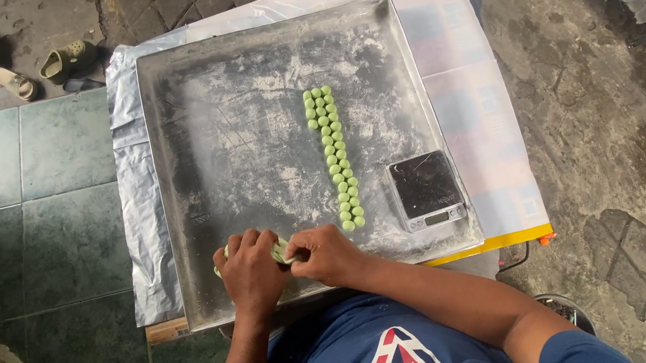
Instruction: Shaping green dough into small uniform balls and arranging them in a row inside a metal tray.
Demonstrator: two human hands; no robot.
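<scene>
Head view, steeply down over floured tray [189, 142]

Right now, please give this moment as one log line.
left hand: on green dough | right hand: pinching dough | dough balls: two rows on tray

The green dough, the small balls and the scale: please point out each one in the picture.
green dough [280, 250]: head view, on the bit showing between the left hand [249, 271] and the right hand [325, 255].
small balls [335, 157]: head view, middle of the double row.
scale [424, 185]: head view, its dark top plate.
</scene>
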